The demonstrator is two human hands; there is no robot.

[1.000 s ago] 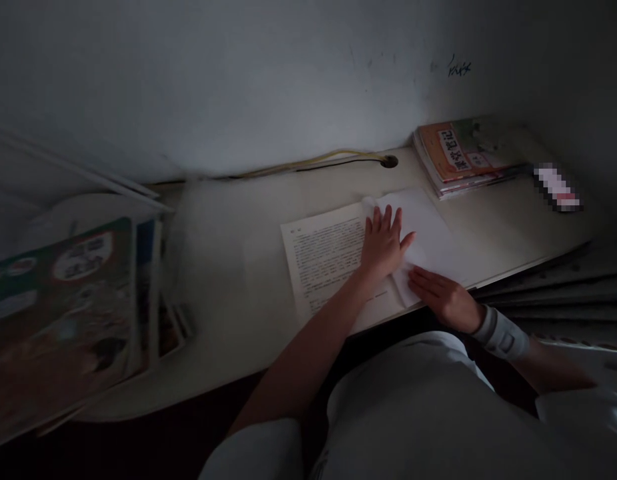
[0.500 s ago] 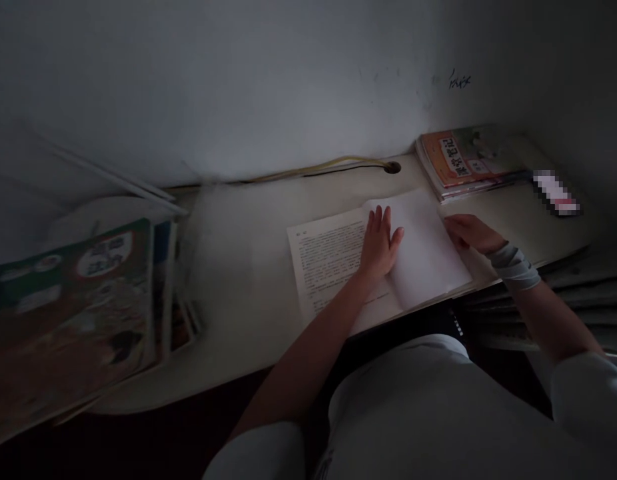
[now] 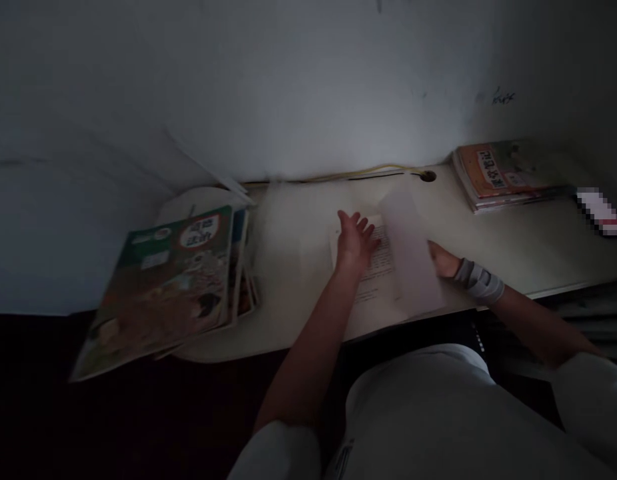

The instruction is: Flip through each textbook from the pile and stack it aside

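Note:
An open book [image 3: 376, 283] lies near the front edge of the table, with printed text on its left page. Its blank, pale right side [image 3: 412, 257] stands tilted up off the table. My left hand [image 3: 356, 243] is over the printed page with its fingers spread, holding nothing. At the outer edge of the raised side is my right hand [image 3: 443, 260], a grey band [image 3: 481, 281] round its wrist. The fingers of this hand are partly hidden behind the paper and look closed on the book's edge.
A stack of picture-covered books [image 3: 173, 273] overhangs the table's left end. At the back right lies another book stack [image 3: 508, 173], beside a phone [image 3: 601, 210]. Yellow and black cables [image 3: 358, 175] run along the wall into a round hole [image 3: 428, 176].
The book's blank right side has risen and swung leftward with my right hand. My left hand has turned and shifted toward the left page's outer side. The camera view has shifted left.

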